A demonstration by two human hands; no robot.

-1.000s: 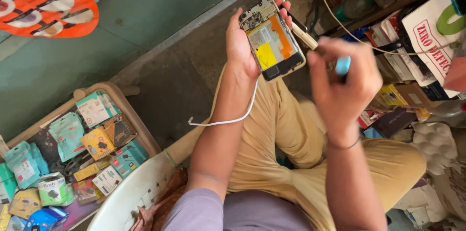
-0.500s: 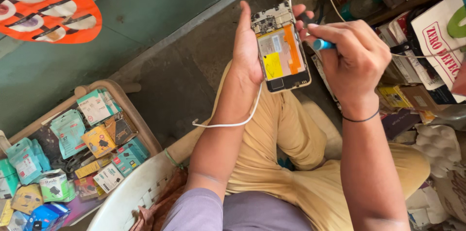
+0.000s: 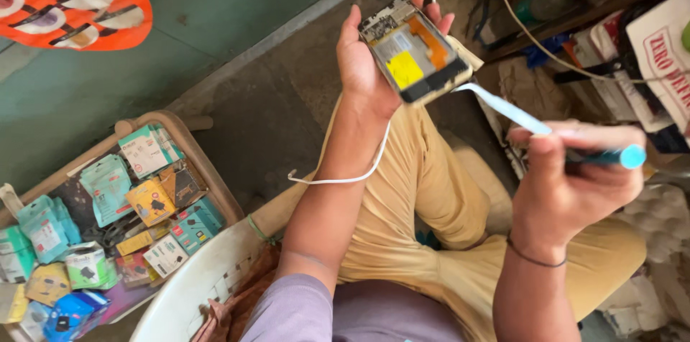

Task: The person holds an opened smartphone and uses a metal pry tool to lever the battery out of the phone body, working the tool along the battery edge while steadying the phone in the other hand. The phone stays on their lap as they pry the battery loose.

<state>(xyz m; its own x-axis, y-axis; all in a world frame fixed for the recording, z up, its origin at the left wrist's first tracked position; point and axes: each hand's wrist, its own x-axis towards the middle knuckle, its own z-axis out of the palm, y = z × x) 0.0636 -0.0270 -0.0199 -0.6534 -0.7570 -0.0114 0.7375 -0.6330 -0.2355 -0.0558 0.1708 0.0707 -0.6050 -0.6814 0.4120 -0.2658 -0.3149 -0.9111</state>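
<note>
From my remote seat I log the left hand (image 3: 366,61) raised above the lap, fingers wrapped around the edges of an opened smartphone (image 3: 415,51) held back side up. Its rear cover is off: a circuit board at the top end, an orange flex ribbon, a yellow label on the battery area and a dark strip at the lower end are all exposed. The right hand (image 3: 571,191) is closed around a blue-handled tool (image 3: 604,157), whose pale flat blade (image 3: 503,108) reaches toward the lower corner of the phone; I cannot tell whether the tip touches it. A white cable (image 3: 345,176) loops down past the left wrist. I judge the work mid-course: cover removed, internals still seated, nothing visibly lifted out yet. Beyond the hands, the person sits in tan trousers (image 3: 431,241). At lower left a wooden tray (image 3: 208,184) holds small packaged accessories, packed close together. A cluttered shelf (image 3: 575,18) stands at upper right.
</note>
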